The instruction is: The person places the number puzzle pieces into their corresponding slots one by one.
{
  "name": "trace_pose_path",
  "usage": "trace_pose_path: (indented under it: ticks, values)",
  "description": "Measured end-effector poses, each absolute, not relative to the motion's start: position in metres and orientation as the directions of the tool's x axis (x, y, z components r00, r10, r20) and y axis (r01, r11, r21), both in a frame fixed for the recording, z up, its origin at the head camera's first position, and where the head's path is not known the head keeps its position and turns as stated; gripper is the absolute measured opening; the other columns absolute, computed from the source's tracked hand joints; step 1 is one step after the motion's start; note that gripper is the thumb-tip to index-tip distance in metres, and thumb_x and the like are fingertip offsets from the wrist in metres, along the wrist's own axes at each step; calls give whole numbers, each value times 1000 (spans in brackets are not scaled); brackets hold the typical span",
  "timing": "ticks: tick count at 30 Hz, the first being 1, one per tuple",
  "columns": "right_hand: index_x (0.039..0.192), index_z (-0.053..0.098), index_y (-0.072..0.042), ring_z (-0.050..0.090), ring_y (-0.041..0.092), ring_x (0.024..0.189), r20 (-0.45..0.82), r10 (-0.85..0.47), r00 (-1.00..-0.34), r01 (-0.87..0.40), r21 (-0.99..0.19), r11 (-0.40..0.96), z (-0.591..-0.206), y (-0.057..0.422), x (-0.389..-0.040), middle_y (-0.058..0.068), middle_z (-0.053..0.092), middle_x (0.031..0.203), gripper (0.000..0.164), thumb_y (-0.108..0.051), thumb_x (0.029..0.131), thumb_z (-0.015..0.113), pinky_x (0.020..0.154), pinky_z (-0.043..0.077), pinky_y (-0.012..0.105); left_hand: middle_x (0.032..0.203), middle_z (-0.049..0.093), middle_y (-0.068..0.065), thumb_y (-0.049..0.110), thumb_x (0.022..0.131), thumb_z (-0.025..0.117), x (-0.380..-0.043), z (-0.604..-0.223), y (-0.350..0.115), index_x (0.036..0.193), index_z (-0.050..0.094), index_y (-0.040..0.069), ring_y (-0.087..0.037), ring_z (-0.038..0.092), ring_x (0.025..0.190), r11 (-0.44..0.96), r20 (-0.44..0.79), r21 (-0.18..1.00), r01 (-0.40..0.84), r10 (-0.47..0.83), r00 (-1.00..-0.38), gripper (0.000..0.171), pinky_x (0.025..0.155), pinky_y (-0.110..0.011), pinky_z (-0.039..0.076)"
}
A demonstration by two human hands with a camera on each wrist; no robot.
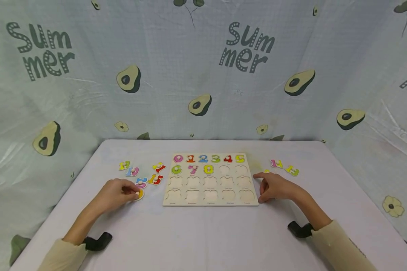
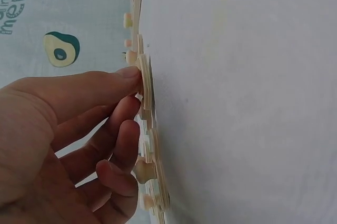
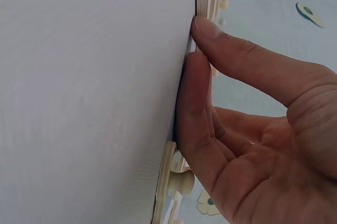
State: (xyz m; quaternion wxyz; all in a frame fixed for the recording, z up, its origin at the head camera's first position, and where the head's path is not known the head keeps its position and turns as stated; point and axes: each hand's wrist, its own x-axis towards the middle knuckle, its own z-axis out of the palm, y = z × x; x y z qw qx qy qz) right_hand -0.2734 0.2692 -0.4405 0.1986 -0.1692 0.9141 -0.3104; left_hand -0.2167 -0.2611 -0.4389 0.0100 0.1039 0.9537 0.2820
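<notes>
My left hand [image 1: 113, 195] is at the left of the table, thumb and finger pinching a yellow number puzzle piece [image 1: 141, 194]. Most of that piece is hidden by the fingers; its wooden edge [image 2: 146, 87] shows in the left wrist view. In the middle lies a wooden number board [image 1: 167, 201], with the pieces from 0 to 8 in its upper slots and bare recesses below. At the board's right edge rests my right hand [image 1: 278, 187], thumb by the near corner and index finger stretched toward the side. It holds no piece.
Beyond the left hand lie several loose number pieces, among them a blue-and-pink one [image 1: 141, 182] and a red-and-yellow 15 [image 1: 155, 179]. A pink-and-yellow piece [image 1: 276, 163] and a yellow-green 13 [image 1: 292, 170] lie beyond the right hand. A printed cloth [image 1: 162, 113] hangs behind the table.
</notes>
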Motion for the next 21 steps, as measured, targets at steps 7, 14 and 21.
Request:
trace_pose_path:
  ticks: [7, 14, 21]
  values:
    - [149, 44, 4, 59, 15, 71, -266, -444, -856, -197, -627, 754, -440, 269, -271, 3, 62, 80, 81, -5, 78, 83, 65, 49, 28, 83, 70, 0, 13, 87, 81, -216, -437, -258, 96, 79, 7, -15, 56, 78, 821, 46, 545, 173, 176, -983, 11, 64, -22, 47]
    - [150, 43, 4, 58, 15, 75, -258, -493, -831, -237, -638, 733, -436, 269, -268, 3, 61, 85, 82, -8, 80, 84, 67, 48, 26, 84, 70, 0, 12, 87, 80, -216, -432, -255, 96, 79, 5, -15, 59, 79, 818, 81, 544, 187, 171, -982, 11, 63, -22, 46]
    - [150, 44, 5, 61, 16, 72, -253, -517, -818, -237, -670, 703, -436, 265, -268, 4, 62, 82, 85, -18, 81, 87, 67, 51, 26, 83, 71, 1, 15, 87, 82, -219, -426, -247, 97, 80, 6, -13, 59, 79, 814, 99, 540, 212, 188, -977, 13, 63, -23, 45]
